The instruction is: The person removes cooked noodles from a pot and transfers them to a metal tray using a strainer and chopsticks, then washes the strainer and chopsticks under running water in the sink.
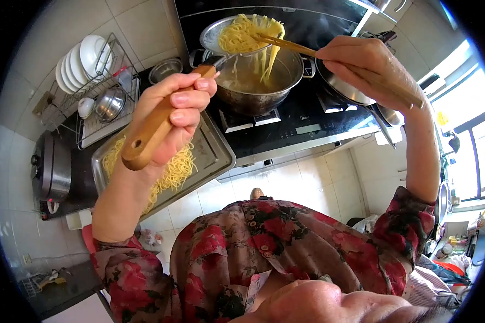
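A: Hands?
B: Left hand (180,105), left of centre, fingers wrapped around the strainer's wooden handle (148,137). Right hand (369,62), upper right, fingers pinching the chopsticks (293,46).
A: Noodles?
B: Main bunch of noodles (240,35) is in the strainer (212,39), top centre. Some strands hang past its rim, down over the pot (248,102). Can't tell whether the ends reach the liquid (240,82). Chopstick tips are at the bunch.
A: Other noodles?
B: Yes, a loose pile (175,175) on the metal tray (218,148), lower left, partly behind the left forearm.
A: Step in hand?
B: My read: scooping noodles out of the pot and gathering them into the strainer.
A: Next move needs?
B: Probably a level strainer, chopsticks tucking the dangling strands in, then a pause to drain over the pot. Trailing strands could slip back.
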`<state>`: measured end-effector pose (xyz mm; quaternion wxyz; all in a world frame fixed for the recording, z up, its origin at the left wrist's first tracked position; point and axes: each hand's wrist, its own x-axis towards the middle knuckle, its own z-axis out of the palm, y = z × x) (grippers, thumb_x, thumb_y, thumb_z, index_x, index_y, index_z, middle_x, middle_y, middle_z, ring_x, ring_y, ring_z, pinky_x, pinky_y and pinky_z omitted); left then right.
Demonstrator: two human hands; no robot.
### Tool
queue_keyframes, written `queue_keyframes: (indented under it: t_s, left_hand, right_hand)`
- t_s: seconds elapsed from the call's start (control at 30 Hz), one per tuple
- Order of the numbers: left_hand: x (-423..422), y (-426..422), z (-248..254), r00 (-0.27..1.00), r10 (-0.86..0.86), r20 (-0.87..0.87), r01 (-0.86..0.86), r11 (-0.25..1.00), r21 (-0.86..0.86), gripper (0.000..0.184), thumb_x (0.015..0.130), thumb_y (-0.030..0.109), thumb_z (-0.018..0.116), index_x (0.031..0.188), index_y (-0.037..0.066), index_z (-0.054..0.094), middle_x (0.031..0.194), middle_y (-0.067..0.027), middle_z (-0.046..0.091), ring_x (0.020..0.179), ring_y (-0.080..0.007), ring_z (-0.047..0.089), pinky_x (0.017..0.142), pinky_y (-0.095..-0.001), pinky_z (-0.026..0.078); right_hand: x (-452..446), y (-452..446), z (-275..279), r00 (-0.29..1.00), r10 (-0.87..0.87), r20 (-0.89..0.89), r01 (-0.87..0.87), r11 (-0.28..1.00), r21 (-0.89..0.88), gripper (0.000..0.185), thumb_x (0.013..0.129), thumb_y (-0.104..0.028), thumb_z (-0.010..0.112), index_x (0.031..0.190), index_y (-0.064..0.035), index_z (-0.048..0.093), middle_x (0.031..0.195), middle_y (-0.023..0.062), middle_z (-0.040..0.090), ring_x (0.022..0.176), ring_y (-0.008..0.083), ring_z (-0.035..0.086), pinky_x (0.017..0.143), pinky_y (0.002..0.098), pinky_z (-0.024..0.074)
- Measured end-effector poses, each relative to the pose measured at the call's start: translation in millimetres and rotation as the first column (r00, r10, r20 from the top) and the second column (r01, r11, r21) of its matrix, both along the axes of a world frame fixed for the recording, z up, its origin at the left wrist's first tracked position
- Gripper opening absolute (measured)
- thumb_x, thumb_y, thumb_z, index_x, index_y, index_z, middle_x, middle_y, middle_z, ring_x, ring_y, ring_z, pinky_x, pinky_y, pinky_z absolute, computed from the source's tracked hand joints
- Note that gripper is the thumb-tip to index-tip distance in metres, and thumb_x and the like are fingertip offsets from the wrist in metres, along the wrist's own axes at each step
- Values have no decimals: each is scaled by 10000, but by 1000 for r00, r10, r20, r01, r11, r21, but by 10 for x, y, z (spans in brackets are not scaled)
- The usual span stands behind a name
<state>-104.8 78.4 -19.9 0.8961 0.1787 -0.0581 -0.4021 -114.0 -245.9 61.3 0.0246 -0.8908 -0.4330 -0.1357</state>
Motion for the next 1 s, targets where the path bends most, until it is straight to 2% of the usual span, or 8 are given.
queue_keyframes:
  t_s: [0.07,0.2,0.37,0.47,0.7,0.87,0.93,1.0]
  left_hand:
    - [-8,28,83,1000,-16,-2,16,1000,-8,141,968,90,389,955,-50,381,703,-27,436,515,-55,480,422,-179,496]
    - [-55,54,145,1000,-19,-1,19,999,-28,146,970,88,383,966,-58,370,793,-60,439,551,-60,497,428,-192,507]
    - [-44,70,32,999,-22,-27,21,999,-27,141,966,80,391,968,-59,367,826,-69,433,574,-61,506,436,-198,510]
    - [-46,63,-32,998,-28,-57,28,1000,-12,135,962,75,400,961,-56,371,822,-61,432,575,-56,504,437,-193,505]
    - [-79,57,-57,997,-27,-67,28,1000,12,130,956,73,418,946,-54,390,822,-49,432,570,-39,497,432,-176,494]
    - [-157,184,24,1000,-9,-13,9,999,-35,139,960,75,413,949,-62,392,819,-48,429,570,-38,499,432,-172,497]
    - [-184,276,70,1000,-1,27,3,999,-52,143,963,76,408,948,-66,390,821,-49,428,568,-38,497,433,-172,498]
    - [-249,396,105,999,-13,29,15,997,-71,132,963,71,405,954,-60,388,808,-47,429,554,-41,491,427,-177,496]
  right_hand:
    - [5,9,35,996,41,77,-41,999,-10,217,945,-149,548,1000,14,682,919,121,630,702,194,625,599,254,511]
    - [-2,15,46,993,91,75,-94,995,26,203,936,-136,563,989,18,683,912,123,631,703,194,624,596,251,509]
    - [5,25,-32,996,-1,-86,4,999,32,192,929,-135,576,962,17,688,898,134,639,725,205,636,618,256,520]
    - [63,-6,-145,993,83,-82,-80,996,41,179,924,-124,580,946,16,689,898,138,645,733,212,640,636,260,528]
    - [18,-10,-146,990,61,-125,-55,997,52,173,922,-109,577,976,16,684,918,137,644,734,214,638,636,267,525]
    - [-111,151,68,997,59,-42,-59,998,11,193,937,-114,559,1011,16,680,918,124,633,720,196,618,601,260,497]
    - [-229,292,180,998,-38,-58,38,999,7,203,942,-146,559,994,1,689,897,128,636,759,226,618,640,272,514]
    - [-273,373,246,1000,2,9,-1,1000,-30,203,943,-142,556,1006,3,684,913,121,635,767,209,610,648,263,509]
